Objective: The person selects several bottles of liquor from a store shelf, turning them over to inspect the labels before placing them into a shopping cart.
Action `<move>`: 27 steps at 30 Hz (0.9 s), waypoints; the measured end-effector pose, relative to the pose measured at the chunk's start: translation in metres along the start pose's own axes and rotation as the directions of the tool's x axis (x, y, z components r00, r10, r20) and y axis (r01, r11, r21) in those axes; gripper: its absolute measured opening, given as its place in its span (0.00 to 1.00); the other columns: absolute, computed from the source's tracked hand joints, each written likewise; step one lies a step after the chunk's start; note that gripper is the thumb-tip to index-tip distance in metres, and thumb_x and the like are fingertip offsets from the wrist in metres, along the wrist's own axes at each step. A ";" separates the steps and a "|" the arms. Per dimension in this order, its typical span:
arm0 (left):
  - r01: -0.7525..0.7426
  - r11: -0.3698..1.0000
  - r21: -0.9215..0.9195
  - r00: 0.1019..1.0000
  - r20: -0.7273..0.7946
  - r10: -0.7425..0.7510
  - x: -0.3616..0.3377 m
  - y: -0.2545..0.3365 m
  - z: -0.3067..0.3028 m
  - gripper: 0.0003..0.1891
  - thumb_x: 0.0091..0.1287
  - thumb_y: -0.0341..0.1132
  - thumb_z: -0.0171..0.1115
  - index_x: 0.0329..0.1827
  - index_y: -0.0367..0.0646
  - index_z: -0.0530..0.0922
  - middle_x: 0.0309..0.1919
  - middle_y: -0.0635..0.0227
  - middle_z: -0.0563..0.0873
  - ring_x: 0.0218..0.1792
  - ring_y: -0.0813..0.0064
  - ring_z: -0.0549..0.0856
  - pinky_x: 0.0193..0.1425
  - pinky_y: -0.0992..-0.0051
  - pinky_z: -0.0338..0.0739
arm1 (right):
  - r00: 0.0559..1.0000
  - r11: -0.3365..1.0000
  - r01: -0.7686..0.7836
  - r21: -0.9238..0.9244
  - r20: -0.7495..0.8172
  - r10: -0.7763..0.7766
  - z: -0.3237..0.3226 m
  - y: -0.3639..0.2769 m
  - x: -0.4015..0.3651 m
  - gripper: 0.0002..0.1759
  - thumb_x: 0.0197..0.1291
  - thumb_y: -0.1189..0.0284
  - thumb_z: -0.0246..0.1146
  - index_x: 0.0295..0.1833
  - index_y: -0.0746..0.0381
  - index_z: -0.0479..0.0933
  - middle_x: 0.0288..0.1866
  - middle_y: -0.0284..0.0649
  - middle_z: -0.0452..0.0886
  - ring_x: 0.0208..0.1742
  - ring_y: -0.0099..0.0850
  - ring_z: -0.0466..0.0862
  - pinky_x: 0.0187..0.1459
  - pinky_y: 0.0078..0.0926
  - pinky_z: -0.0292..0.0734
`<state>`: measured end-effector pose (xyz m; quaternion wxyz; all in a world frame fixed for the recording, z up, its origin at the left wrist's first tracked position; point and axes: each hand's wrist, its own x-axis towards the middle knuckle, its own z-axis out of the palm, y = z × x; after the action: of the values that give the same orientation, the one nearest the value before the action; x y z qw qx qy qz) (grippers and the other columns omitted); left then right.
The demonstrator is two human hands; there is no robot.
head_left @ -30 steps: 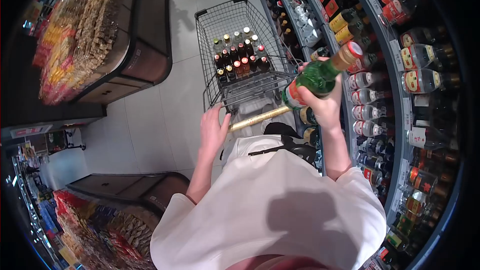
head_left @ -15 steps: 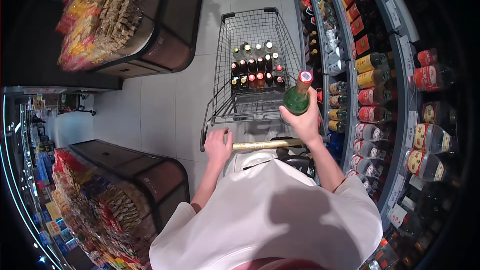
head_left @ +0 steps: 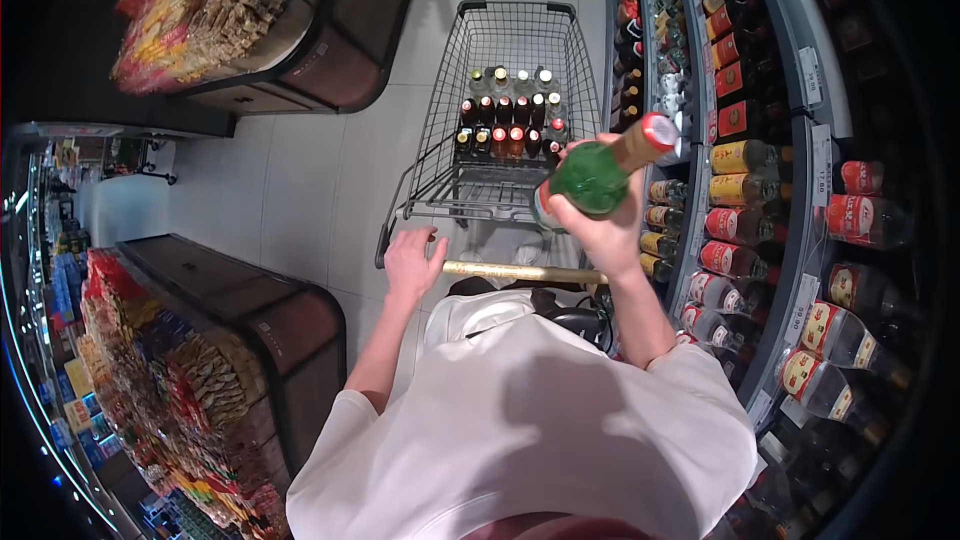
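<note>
My right hand (head_left: 605, 225) is wrapped around a green glass bottle (head_left: 592, 180) with a red-and-white cap. The bottle is tilted, its neck pointing up and right, held over the near right side of the shopping cart (head_left: 450, 65). My left hand (head_left: 412, 262) lies at the left end of the gold-coloured cart handle (head_left: 520, 272), thumb apart from the loosely bent fingers. Inside the cart, several dark bottles (head_left: 503, 112) and clear bottles (head_left: 545, 78) stand upright in rows, caps facing up.
Shelves of bottles (head_left: 735, 190) with price tags run along the right. Two display bins stand at left, one far with packaged snacks (head_left: 215, 10), one near with colourful packets (head_left: 170, 370). Pale tiled floor (head_left: 305, 165) lies between the bins and the cart.
The green bottle has tipped from nearly upright to leaning right, as my right hand turned and rose slightly. My left hand keeps its place at the handle's left end; the view has shifted slightly.
</note>
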<state>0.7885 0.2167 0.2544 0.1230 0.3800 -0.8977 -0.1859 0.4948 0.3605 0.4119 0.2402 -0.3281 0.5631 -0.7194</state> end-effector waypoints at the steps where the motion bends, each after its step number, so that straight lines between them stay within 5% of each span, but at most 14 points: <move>1: -0.014 1.000 0.006 1.000 -0.003 0.014 0.002 0.000 0.002 0.15 0.67 0.46 0.71 0.44 0.44 0.88 0.38 0.66 0.91 0.45 0.63 0.88 0.51 0.62 0.82 | 0.983 0.981 0.186 -0.063 0.020 -0.185 -0.005 -0.027 0.011 0.49 0.52 0.75 0.80 0.74 0.63 0.58 0.60 0.44 0.79 0.58 0.31 0.82 0.65 0.33 0.77; 2: -0.037 0.999 0.010 0.999 -0.017 0.037 0.011 0.002 0.003 0.15 0.67 0.47 0.71 0.45 0.44 0.88 0.38 0.66 0.91 0.45 0.63 0.88 0.51 0.62 0.82 | 0.934 0.937 0.344 -0.055 -0.077 -0.348 -0.003 -0.049 0.017 0.48 0.53 0.75 0.80 0.74 0.63 0.57 0.59 0.46 0.79 0.58 0.32 0.83 0.64 0.34 0.78; 4: -0.031 1.000 0.002 1.000 0.000 0.031 0.012 0.005 0.002 0.15 0.67 0.47 0.71 0.46 0.45 0.88 0.37 0.66 0.91 0.45 0.63 0.88 0.51 0.62 0.82 | 0.918 0.921 0.354 0.161 -0.248 -0.310 0.017 -0.052 0.012 0.46 0.53 0.75 0.79 0.73 0.63 0.59 0.57 0.44 0.79 0.58 0.29 0.82 0.62 0.32 0.80; 6: -0.078 0.997 0.004 0.996 -0.052 0.078 0.017 0.002 0.006 0.16 0.67 0.48 0.71 0.46 0.45 0.88 0.36 0.67 0.91 0.44 0.63 0.88 0.51 0.62 0.82 | 1.000 0.997 -0.012 -0.071 0.024 0.014 0.021 0.010 -0.007 0.45 0.53 0.74 0.81 0.72 0.63 0.62 0.55 0.40 0.78 0.57 0.26 0.82 0.59 0.30 0.80; 7: -0.081 0.997 -0.008 0.995 -0.056 0.080 0.019 0.002 0.006 0.16 0.68 0.48 0.71 0.45 0.45 0.88 0.37 0.66 0.91 0.44 0.62 0.88 0.50 0.62 0.82 | 0.969 0.969 -0.245 0.012 0.033 0.245 0.041 0.012 -0.013 0.43 0.53 0.73 0.81 0.70 0.62 0.64 0.54 0.36 0.77 0.55 0.24 0.82 0.57 0.29 0.80; 10: -0.092 0.995 -0.041 0.995 -0.041 0.090 0.026 -0.001 0.004 0.14 0.71 0.46 0.69 0.46 0.45 0.88 0.37 0.64 0.91 0.43 0.61 0.89 0.50 0.61 0.83 | 0.997 0.998 -0.063 0.011 0.055 0.062 0.054 0.015 -0.014 0.44 0.55 0.73 0.80 0.72 0.62 0.62 0.56 0.39 0.78 0.56 0.27 0.82 0.61 0.33 0.80; 12: -0.093 0.988 -0.123 0.995 -0.032 0.089 0.025 -0.002 0.000 0.12 0.72 0.43 0.67 0.47 0.44 0.88 0.39 0.62 0.91 0.44 0.60 0.89 0.51 0.61 0.83 | 0.970 0.971 0.240 -0.009 -0.031 -0.240 0.062 -0.043 0.000 0.49 0.54 0.71 0.79 0.76 0.62 0.57 0.61 0.47 0.77 0.63 0.37 0.80 0.64 0.40 0.80; 14: -0.106 0.973 -0.204 0.994 -0.056 0.096 0.026 -0.005 -0.007 0.11 0.74 0.40 0.66 0.49 0.43 0.88 0.40 0.61 0.91 0.45 0.59 0.89 0.52 0.61 0.83 | 0.956 0.956 0.286 0.062 -0.082 -0.280 0.092 -0.047 -0.011 0.49 0.55 0.68 0.79 0.77 0.60 0.57 0.62 0.47 0.76 0.63 0.39 0.80 0.68 0.44 0.78; 15: -0.070 0.914 -0.400 0.997 -0.067 0.047 0.032 -0.010 -0.012 0.11 0.75 0.38 0.65 0.50 0.41 0.87 0.43 0.59 0.91 0.47 0.58 0.89 0.54 0.62 0.83 | 0.931 0.923 0.354 0.148 -0.152 -0.333 0.110 -0.047 -0.013 0.50 0.56 0.65 0.78 0.78 0.58 0.56 0.63 0.47 0.75 0.64 0.40 0.80 0.71 0.48 0.76; 18: 0.072 0.685 -0.725 0.997 0.036 -0.067 0.035 -0.045 -0.036 0.14 0.80 0.38 0.61 0.58 0.37 0.85 0.50 0.58 0.91 0.53 0.62 0.90 0.61 0.66 0.82 | 0.965 0.961 -0.253 -0.116 0.042 0.259 0.178 0.017 -0.046 0.43 0.52 0.76 0.79 0.70 0.62 0.63 0.55 0.38 0.79 0.54 0.25 0.83 0.58 0.28 0.80; 20: 0.187 0.264 -0.946 0.981 0.165 -0.103 0.033 -0.078 -0.069 0.17 0.83 0.41 0.57 0.61 0.36 0.83 0.52 0.61 0.91 0.59 0.68 0.87 0.67 0.66 0.78 | 0.971 0.957 -0.217 -0.194 0.054 0.231 0.231 0.039 -0.051 0.38 0.54 0.78 0.77 0.68 0.62 0.64 0.53 0.36 0.79 0.52 0.24 0.83 0.56 0.28 0.81; 21: 0.270 0.215 -0.939 0.959 0.283 0.033 0.031 -0.105 -0.089 0.23 0.85 0.42 0.55 0.75 0.38 0.73 0.63 0.60 0.85 0.67 0.68 0.82 0.72 0.66 0.75 | 0.971 0.953 -0.223 -0.207 0.044 0.236 0.257 0.040 -0.055 0.38 0.54 0.78 0.77 0.68 0.62 0.64 0.53 0.36 0.79 0.52 0.24 0.83 0.56 0.28 0.81; 24: 0.360 -0.065 -0.931 0.908 0.333 0.254 0.015 -0.158 -0.153 0.39 0.79 0.43 0.65 0.86 0.41 0.56 0.75 0.57 0.76 0.73 0.65 0.77 0.77 0.66 0.71 | 0.954 0.964 -0.256 -0.072 0.143 0.264 0.342 0.044 -0.043 0.36 0.56 0.78 0.76 0.67 0.62 0.65 0.54 0.35 0.79 0.54 0.24 0.82 0.58 0.29 0.80; 27: 0.152 0.129 -0.980 0.934 0.185 0.305 -0.001 -0.211 -0.180 0.57 0.68 0.39 0.77 0.90 0.43 0.41 0.79 0.56 0.68 0.75 0.65 0.75 0.78 0.64 0.71 | 0.919 0.940 -0.336 -0.065 0.198 0.342 0.414 0.054 -0.045 0.35 0.59 0.76 0.77 0.67 0.61 0.66 0.56 0.35 0.79 0.60 0.25 0.81 0.64 0.32 0.78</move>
<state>0.9889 0.0389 0.3266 0.1937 0.1173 -0.5752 -0.7860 0.8308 0.1092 0.4132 0.4133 -0.3019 0.5940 -0.6206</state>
